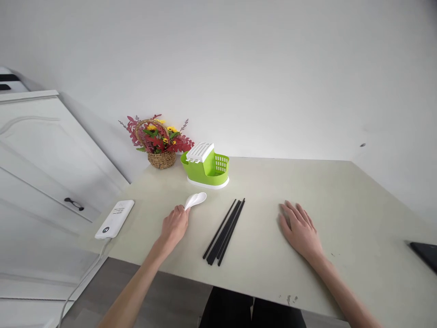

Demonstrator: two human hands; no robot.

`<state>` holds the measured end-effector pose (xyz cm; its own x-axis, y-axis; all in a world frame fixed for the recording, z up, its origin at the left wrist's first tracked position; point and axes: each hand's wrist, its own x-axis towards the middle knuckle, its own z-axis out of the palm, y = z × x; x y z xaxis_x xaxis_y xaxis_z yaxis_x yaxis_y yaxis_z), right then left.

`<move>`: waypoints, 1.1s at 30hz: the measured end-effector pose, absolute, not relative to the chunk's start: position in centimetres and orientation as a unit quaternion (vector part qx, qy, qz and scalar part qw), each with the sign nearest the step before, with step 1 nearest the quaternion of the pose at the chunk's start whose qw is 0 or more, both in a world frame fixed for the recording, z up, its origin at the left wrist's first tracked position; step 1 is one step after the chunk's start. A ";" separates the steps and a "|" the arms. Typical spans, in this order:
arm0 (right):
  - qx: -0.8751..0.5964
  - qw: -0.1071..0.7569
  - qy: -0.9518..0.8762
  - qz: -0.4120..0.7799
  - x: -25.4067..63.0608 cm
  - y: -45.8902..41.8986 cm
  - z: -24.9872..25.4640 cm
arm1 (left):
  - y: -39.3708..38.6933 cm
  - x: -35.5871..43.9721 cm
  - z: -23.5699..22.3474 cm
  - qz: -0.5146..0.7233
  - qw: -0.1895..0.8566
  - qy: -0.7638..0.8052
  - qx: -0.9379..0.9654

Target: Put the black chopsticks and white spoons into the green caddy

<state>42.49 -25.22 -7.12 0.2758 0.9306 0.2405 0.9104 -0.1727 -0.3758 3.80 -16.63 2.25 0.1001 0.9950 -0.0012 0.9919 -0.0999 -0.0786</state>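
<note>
My left hand [175, 223] is closed around the handle end of white spoons [195, 199]; their bowls point away to the right, and how many there are I cannot tell. My right hand [302, 230] lies palm down on the table with its fingers stretched out, holding nothing. Between the two hands, several black chopsticks [225, 232] lie in a loose bundle. Behind the spoons stands a green utensil holder [196, 172] with a white slotted top, a white base and an open basket section at its right.
A wicker basket [161, 160] of artificial flowers stands left of the holder. At the table's [262, 191] left edge lies a white power bank [115, 219] with a cable hanging down. A dark flat device [425, 255] is at the far right. White cabinets [37, 191] stand on the left.
</note>
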 end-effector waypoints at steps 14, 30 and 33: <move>-0.758 0.241 -0.605 0.027 42.7 -24.7 -6.5 | -21.2 18.0 4.4 0.000 -0.044 -0.539 -0.841; -0.751 0.285 -0.596 0.021 42.9 -24.2 -6.9 | -22.7 23.8 2.8 0.040 0.046 -0.492 -0.868; -0.746 0.296 -0.596 0.019 42.9 -24.2 -7.3 | -23.1 23.6 2.5 0.043 0.056 -0.496 -0.865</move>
<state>42.93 -24.17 -7.30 0.2881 0.9012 0.3239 0.8781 -0.1137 -0.4647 23.65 -23.12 2.45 0.5039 0.8635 -0.0191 0.8539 -0.5014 -0.1396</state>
